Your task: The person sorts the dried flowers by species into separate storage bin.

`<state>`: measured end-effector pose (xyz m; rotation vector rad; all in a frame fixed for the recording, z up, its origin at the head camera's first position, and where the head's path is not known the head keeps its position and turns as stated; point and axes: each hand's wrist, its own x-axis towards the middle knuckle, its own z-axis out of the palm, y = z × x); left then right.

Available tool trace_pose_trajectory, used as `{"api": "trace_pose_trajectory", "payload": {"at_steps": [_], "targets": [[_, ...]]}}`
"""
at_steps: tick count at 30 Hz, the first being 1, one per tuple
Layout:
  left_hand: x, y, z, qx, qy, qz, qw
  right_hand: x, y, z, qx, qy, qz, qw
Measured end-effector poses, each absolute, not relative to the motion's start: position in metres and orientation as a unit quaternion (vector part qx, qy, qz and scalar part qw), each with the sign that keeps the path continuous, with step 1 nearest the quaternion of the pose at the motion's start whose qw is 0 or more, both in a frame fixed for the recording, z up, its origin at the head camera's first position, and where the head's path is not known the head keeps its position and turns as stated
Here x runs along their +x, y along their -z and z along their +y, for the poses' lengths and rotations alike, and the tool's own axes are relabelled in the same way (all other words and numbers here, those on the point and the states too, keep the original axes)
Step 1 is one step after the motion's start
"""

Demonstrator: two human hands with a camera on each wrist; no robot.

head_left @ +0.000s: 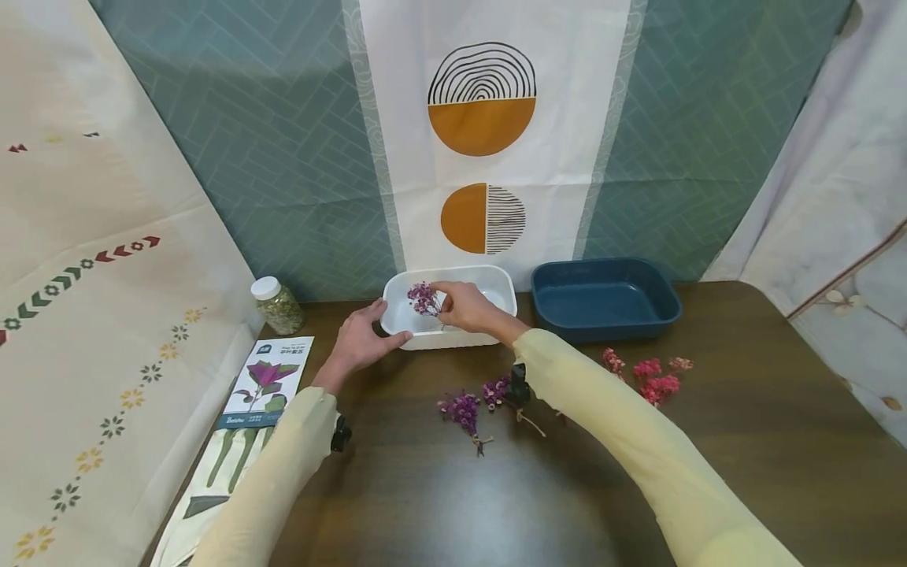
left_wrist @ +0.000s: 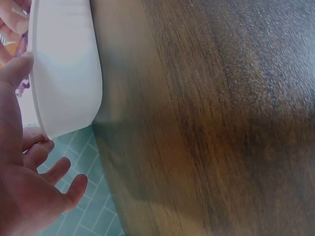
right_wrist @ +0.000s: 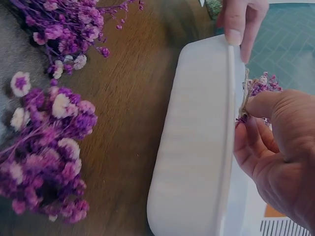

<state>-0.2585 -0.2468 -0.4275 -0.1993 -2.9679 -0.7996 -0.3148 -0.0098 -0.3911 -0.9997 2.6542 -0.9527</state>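
The right hand (head_left: 468,305) pinched a small, twine-tied bunch of dried purple flowers (head_left: 423,299) over a white, round-cornered rectangular tray (head_left: 439,342). The left hand (head_left: 357,340), fingers loosely spread, touched that tray's rim with its thumb. Two more purple bunches (head_left: 462,411) lay nearer on the dark brown wood-grained desk (head_left: 397,488).

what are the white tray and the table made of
The white tray seems plastic or glazed ceramic, softly glossy, judging by its smooth, even wall. The table looks like wood or wood-effect laminate, low-sheen: brown grain, soft glare.
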Motion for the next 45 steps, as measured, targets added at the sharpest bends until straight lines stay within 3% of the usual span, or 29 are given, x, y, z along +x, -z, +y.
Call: {"api": "trace_pose_trajectory", "payload": {"at_steps": [11, 27, 35, 45], "targets": [[-0.261, 0.431, -0.240, -0.066, 0.250, -0.966, 0.029, -0.329, 0.402, -0.020, -0.314, 0.294, 0.898, 0.093], [-0.259, 0.431, -0.240, -0.069, 0.244, -0.967, 0.037, -0.336, 0.408, -0.030, -0.309, 0.246, 0.904, 0.162], [-0.258, 0.429, -0.239, -0.063, 0.242, -0.967, 0.038, -0.337, 0.409, -0.038, -0.346, 0.181, 0.909, 0.146], [-0.255, 0.425, -0.244, -0.056, 0.242, -0.968, 0.038, -0.343, 0.410, -0.042, -0.322, 0.189, 0.911, 0.174]]}}
